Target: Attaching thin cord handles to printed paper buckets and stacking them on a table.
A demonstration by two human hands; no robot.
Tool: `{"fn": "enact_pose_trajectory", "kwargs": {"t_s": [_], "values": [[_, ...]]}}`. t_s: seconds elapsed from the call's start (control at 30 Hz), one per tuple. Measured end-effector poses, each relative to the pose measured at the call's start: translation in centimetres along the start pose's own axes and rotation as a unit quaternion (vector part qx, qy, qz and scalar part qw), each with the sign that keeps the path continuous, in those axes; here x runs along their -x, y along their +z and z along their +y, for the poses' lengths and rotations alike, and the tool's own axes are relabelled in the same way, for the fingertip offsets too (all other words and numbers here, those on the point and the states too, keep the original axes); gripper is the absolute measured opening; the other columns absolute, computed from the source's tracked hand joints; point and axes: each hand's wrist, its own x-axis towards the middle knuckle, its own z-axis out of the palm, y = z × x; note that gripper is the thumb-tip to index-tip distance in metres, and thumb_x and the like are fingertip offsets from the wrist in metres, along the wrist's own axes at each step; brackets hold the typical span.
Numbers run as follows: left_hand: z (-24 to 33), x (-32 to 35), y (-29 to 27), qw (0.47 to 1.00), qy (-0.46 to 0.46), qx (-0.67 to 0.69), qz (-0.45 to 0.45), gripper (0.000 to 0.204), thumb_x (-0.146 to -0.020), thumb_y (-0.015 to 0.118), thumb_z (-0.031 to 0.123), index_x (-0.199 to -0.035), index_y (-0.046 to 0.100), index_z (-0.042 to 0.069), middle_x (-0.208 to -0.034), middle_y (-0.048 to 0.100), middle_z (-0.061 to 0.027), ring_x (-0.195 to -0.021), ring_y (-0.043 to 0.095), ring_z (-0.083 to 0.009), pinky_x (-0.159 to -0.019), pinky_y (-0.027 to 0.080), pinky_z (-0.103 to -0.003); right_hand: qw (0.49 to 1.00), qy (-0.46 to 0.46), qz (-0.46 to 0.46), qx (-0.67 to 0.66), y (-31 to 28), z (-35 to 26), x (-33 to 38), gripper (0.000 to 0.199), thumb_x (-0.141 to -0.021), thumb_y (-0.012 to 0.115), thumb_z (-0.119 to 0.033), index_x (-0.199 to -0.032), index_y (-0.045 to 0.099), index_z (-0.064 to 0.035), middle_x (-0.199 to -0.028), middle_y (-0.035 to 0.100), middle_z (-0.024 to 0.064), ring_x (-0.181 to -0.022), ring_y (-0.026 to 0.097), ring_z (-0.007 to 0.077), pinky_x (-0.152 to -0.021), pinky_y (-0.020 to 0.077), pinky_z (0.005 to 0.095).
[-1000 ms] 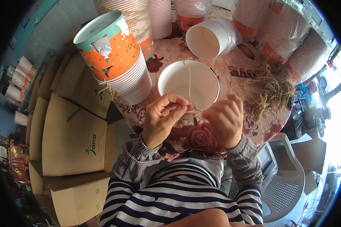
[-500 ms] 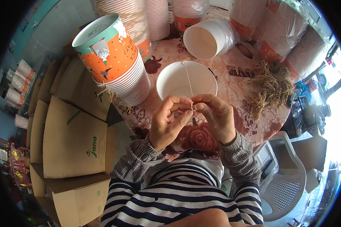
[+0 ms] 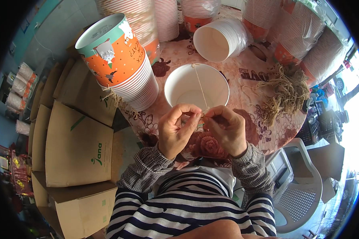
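Observation:
A white paper bucket [image 3: 175, 89] stands upright on the table, its mouth facing up. A thin piece of twine [image 3: 199, 85] is fixed at its far rim and runs across the opening toward me. At the near rim my left hand [image 3: 176, 129] pinches the twine between thumb and fingers. My right hand [image 3: 229, 129] is closed on the twine beside it, the fingertips of both hands almost touching. The twine's end between the fingers is mostly hidden.
Left of the bucket stands a stack of orange and green buckets [image 3: 117, 59]. Nested white buckets [image 3: 215, 42] lie on their side behind. A bundle of twine [image 3: 285, 93] rests at the right. Cardboard boxes [image 3: 79, 147] fill the left; a plastic chair [image 3: 303, 199] is at the right.
My fingers have shifted their pinch on the twine, and the right hand has turned slightly inward. The twine across the bucket slants a little more to the right.

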Motion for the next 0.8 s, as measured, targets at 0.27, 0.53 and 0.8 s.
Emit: {"fn": "enact_pose_trajectory", "kwargs": {"t_s": [0.27,0.53,0.8], "values": [[-0.3,0.1,0.4,0.999,0.026,-0.002,0.021,0.008,-0.088,0.059,-0.003,-0.097,0.059,-0.003,-0.094,0.064,-0.0075,-0.075,0.064,-0.0087,-0.065,0.051,-0.020,0.999,0.028,0.031,0.002,0.5,-0.5,-0.2,0.009,-0.083,0.066,-0.001,-0.091,0.061,0.0011,-0.082,0.066,0.0072,-0.071,0.062,0.0075,-0.061,0.0498,0.0212],[-0.2,-0.1,0.5,0.978,0.091,-0.182,0.037,0.014,-0.082,0.062,-0.007,-0.095,0.059,-0.001,-0.088,0.063,-0.0085,-0.075,0.064,-0.0145,-0.065,0.051,-0.026,0.957,-0.177,0.065,0.221,1.1,-0.7,-0.2,0.017,-0.074,0.070,0.001,-0.089,0.061,-0.0026,-0.080,0.061,0.0084,-0.061,0.061,0.0192,-0.054,0.0496,0.0261],[0.0,-0.2,0.3,0.947,0.171,-0.273,0.005,0.018,-0.079,0.063,-0.009,-0.094,0.059,-0.001,-0.087,0.061,-0.0117,-0.075,0.065,-0.0236,-0.063,0.052,-0.031,0.937,-0.231,0.071,0.253,0.8,-0.9,-0.4,0.018,-0.075,0.066,0.004,-0.090,0.060,-0.0021,-0.081,0.060,0.0098,-0.066,0.063,0.0236,-0.055,0.0514,0.0308]]}}
